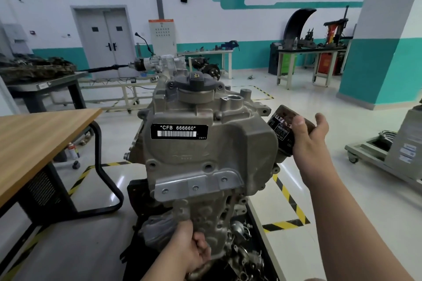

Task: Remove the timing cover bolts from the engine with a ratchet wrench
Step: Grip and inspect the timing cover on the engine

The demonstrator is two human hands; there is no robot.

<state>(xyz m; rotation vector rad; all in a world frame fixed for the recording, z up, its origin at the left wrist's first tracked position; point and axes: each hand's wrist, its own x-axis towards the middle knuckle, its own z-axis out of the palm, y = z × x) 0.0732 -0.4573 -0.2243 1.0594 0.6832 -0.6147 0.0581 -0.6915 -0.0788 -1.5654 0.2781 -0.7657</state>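
The engine (205,143) stands centrally, timing cover (201,157) facing the person; the left hand (189,246) grips it low down at 6 o'clock and the right hand (308,137) clasps the oil filter (282,130) at 3 o'clock, apparently to steady it, with no ratchet wrench visible.

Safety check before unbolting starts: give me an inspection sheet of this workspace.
Surface: engine stands over a black tray; wooden table to its left.
Job's things: timing cover on the engine; bolts show in its lower bracket; no ratchet seen.
Clutter: loose metal parts in the tray.
Hands: left hand grips the engine's lower casting; right hand grips the filter on the engine's side.
Cables: wires on a far frame; none seen by the engine.
Surroundings: workshop; hazard tape on the floor; benches along the back wall.
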